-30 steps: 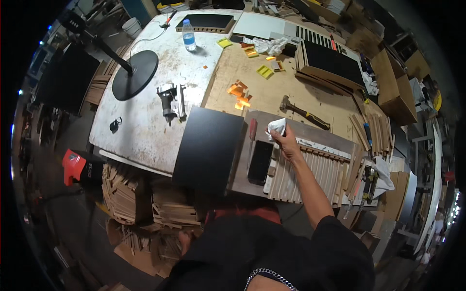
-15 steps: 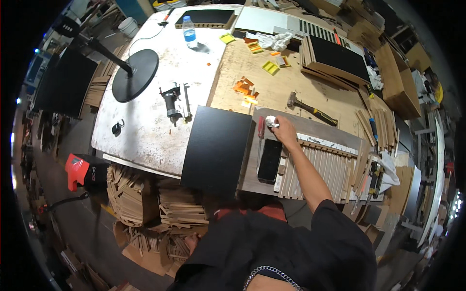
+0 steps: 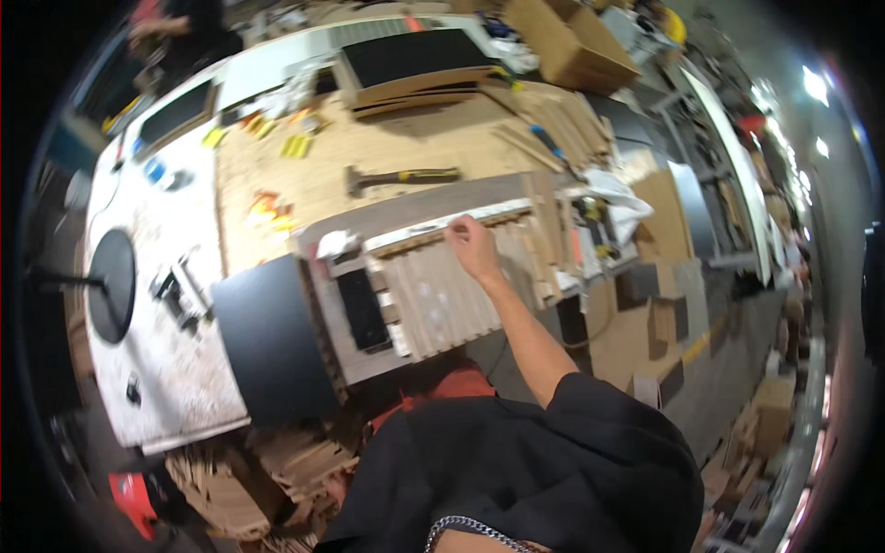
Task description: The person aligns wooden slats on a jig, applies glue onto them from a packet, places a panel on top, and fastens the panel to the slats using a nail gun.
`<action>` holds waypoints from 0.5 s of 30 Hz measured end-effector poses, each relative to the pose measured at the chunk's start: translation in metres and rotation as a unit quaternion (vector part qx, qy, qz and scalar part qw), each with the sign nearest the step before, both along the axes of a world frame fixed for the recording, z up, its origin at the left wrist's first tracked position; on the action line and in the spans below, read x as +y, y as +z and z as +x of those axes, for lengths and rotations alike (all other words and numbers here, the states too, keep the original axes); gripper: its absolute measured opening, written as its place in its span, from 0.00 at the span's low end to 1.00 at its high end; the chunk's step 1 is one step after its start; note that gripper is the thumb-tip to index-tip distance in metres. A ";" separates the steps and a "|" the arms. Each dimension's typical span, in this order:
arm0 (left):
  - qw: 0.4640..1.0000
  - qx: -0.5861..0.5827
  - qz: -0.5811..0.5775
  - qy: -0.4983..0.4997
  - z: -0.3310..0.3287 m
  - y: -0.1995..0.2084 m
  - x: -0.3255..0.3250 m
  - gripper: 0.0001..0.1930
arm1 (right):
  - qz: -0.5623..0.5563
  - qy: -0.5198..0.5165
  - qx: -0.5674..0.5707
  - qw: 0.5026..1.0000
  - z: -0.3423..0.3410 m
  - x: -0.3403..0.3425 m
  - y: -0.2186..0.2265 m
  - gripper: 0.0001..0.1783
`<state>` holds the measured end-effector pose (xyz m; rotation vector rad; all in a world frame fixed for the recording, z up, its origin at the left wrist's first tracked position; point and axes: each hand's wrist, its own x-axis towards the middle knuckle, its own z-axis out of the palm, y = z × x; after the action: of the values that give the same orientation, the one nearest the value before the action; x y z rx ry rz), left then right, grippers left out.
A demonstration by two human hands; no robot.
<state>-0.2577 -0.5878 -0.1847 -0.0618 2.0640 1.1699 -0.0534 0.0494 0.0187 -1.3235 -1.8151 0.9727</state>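
Observation:
My right hand (image 3: 472, 247) is over a row of pale wooden slats (image 3: 433, 295), close to the white marked strip (image 3: 415, 230) along their far edge. Its fingers are curled together; whether they hold something small cannot be made out. Left of the slats lies a crumpled white wad (image 3: 337, 243), apart from the hand. A black phone-like slab (image 3: 361, 309) rests below the wad on the grey board (image 3: 396, 203). My left hand (image 3: 339, 485) barely shows beside my shirt, low near the stacked wood strips, its fingers hidden.
Beyond the board lies a hammer (image 3: 401, 178). A black panel (image 3: 277, 336) is at the left, a nail gun (image 3: 180, 290) and round black stand base (image 3: 112, 286) further left. Loose slats (image 3: 548, 217) and a white cloth (image 3: 618, 205) lie right. A person (image 3: 189, 37) stands far left.
My right hand has let go of the crumpled white wad and moved right, over the slats. My view has swung to the right, and a person has come into sight at the far left.

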 end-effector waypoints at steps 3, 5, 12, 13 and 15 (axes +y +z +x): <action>0.992 -0.053 -0.061 0.099 0.010 -0.006 0.006 0.13 | 0.021 -0.206 -0.163 0.965 0.137 0.021 -0.013 0.11; 0.994 -0.055 -0.050 0.074 0.022 0.003 0.025 0.12 | 0.028 -0.271 -0.239 0.932 0.212 0.043 -0.017 0.16; 0.999 -0.052 -0.012 0.013 0.092 0.077 0.124 0.08 | 0.001 -0.157 -0.352 0.923 0.242 0.086 -0.029 0.40; 0.998 -0.054 -0.010 0.007 0.104 0.091 0.137 0.08 | 0.019 -0.157 -0.350 0.923 0.246 0.091 -0.032 0.41; 0.999 -0.052 0.001 0.011 0.124 0.122 0.132 0.10 | 0.023 -0.135 -0.344 0.929 0.237 0.097 -0.029 0.40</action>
<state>-0.1336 -0.4558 -0.0626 -0.1418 1.9758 1.1574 0.1838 0.1468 -0.0102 -1.9869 -2.0395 0.3184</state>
